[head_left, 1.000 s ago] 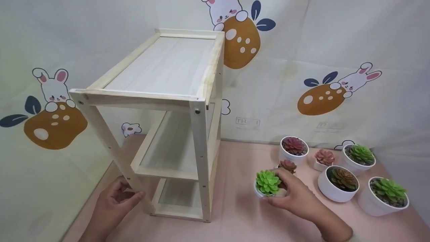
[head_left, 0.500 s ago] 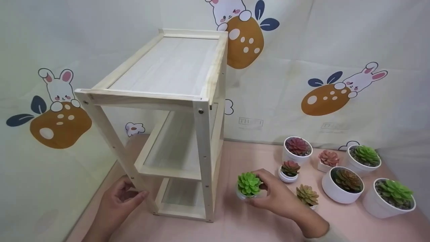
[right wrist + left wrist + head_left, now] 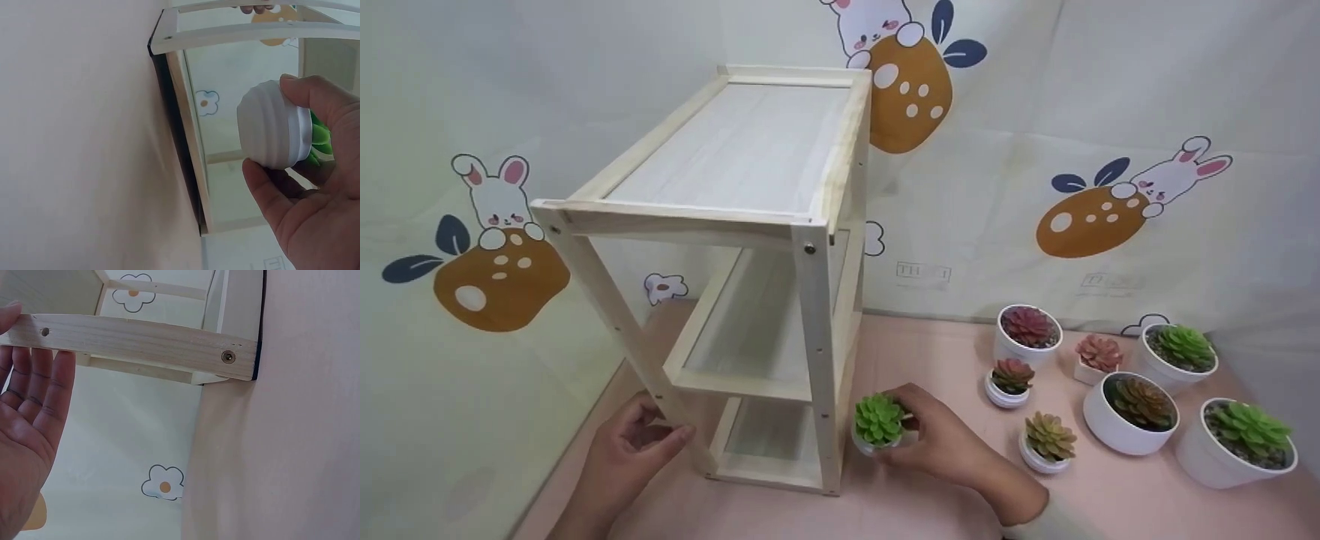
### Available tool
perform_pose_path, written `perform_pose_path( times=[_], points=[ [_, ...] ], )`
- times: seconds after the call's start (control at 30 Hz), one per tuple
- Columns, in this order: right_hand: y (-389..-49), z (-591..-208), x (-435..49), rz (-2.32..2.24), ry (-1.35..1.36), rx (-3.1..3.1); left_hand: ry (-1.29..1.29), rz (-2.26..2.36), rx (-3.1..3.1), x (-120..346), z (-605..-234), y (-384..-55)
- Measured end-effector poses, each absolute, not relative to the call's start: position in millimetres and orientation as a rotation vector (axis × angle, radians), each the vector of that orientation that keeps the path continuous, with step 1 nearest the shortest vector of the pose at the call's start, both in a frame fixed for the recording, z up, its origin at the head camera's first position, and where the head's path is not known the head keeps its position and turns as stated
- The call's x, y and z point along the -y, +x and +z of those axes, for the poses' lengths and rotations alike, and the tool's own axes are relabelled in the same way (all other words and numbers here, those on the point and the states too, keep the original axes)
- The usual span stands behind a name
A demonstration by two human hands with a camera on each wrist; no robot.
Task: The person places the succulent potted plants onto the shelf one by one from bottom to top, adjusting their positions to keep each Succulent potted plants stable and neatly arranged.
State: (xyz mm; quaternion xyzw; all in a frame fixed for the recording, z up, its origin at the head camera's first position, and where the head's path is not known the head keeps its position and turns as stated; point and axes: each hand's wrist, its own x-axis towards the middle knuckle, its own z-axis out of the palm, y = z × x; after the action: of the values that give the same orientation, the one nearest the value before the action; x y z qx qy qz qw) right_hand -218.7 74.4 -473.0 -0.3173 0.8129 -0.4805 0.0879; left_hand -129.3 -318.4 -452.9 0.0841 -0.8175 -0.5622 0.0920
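Note:
A pale wooden rack [image 3: 701,226] with three shelves stands left of centre in the head view. My left hand [image 3: 634,446] grips its front left post [image 3: 129,334] low down, thumb on one side and fingers on the other. In my right hand [image 3: 937,435] is a small potted succulent [image 3: 878,420] with bright green leaves, held just right of the rack's front right post. The right wrist view shows its ribbed white pot [image 3: 270,125] pinched between thumb and fingers, raised off the table; the leaves are partly hidden behind the hand.
On the pink tabletop [image 3: 919,510], two small succulents [image 3: 1048,442] in white pots stand right of my right hand. Several more potted succulents [image 3: 1136,409] are grouped behind them. A printed cloth backdrop [image 3: 960,225] rises behind the rack and along the left.
My right hand has carried the green succulent leftward to the rack, uncovering the two small succulents it hid. My left hand keeps its hold on the post; the view has shifted slightly.

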Motion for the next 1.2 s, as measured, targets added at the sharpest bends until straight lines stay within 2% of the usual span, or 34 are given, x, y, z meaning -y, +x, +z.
perform_pose_path(
  times=[0.47, 1.2],
  points=[
    [-222.7, -493.5, -53.6, -1.399, -0.916, -2.372, 0.266, -1.645, 2.43, 318.2, -453.3, -128.8],
    [-227.2, -494.9, -42.2, -1.401, -0.879, -2.314, 0.29, -1.611, 2.463, 317.6, -452.8, -129.5]
  ],
)
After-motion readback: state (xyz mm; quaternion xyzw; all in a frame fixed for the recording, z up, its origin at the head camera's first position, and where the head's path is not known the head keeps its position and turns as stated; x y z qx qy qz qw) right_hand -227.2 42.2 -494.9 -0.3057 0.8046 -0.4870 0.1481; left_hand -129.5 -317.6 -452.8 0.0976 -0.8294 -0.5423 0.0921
